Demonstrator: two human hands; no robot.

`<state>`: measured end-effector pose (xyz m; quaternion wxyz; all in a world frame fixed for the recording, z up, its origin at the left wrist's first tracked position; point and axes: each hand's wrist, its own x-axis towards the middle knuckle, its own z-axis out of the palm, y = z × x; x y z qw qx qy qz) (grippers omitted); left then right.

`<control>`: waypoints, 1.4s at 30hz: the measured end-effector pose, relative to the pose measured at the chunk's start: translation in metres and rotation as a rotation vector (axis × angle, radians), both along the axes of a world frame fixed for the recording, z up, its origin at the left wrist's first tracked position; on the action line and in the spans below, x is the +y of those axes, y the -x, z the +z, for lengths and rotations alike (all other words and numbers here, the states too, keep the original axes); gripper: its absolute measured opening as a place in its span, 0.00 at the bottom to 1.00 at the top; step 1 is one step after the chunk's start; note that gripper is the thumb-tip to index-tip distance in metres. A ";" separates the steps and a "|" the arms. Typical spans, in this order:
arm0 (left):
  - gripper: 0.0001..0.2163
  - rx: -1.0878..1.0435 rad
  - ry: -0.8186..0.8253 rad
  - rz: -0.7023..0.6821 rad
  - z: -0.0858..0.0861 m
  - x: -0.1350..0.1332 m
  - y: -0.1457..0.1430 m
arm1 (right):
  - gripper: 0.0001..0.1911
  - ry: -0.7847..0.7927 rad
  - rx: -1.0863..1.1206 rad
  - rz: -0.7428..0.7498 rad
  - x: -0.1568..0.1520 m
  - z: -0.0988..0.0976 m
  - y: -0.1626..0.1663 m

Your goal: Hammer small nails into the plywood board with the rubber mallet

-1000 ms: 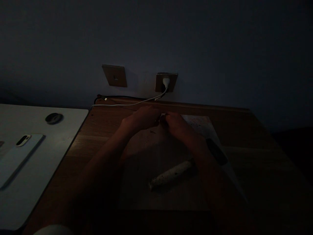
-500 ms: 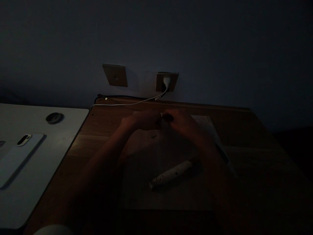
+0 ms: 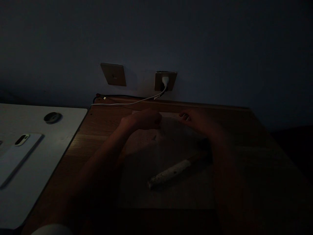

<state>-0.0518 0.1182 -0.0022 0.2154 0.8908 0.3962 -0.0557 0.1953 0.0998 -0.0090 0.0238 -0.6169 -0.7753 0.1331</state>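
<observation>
The light is dim. My left hand (image 3: 148,119) is closed with curled fingers above the far part of a pale sheet (image 3: 139,195); what it holds, if anything, is hidden. To its right, my right hand (image 3: 195,120) is closed too, and a small whitish bit (image 3: 187,118) shows between its fingers. A gap separates the hands. Small dark scraps (image 3: 154,137) lie on the sheet near my left hand. Nearer to me lies a stick-like tool (image 3: 168,174) with a pale, dark-spotted grip and a brown shaft; its right end fades into darkness by my right forearm.
The sheet lies on a wooden table (image 3: 95,130) against a wall. A white plug sits in a wall socket (image 3: 158,78), its white cable (image 3: 132,103) running along the back edge. On a white table (image 3: 61,143) at left are a phone (image 3: 19,156) and a dark round ring (image 3: 52,117).
My hands have come apart. My right hand has moved right, away from my left hand, which stays almost in place. More scraps and more of the tool's shaft now show.
</observation>
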 end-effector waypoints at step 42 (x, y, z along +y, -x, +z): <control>0.15 0.034 -0.149 0.002 -0.002 -0.007 -0.011 | 0.10 0.274 0.230 0.122 -0.014 0.018 0.012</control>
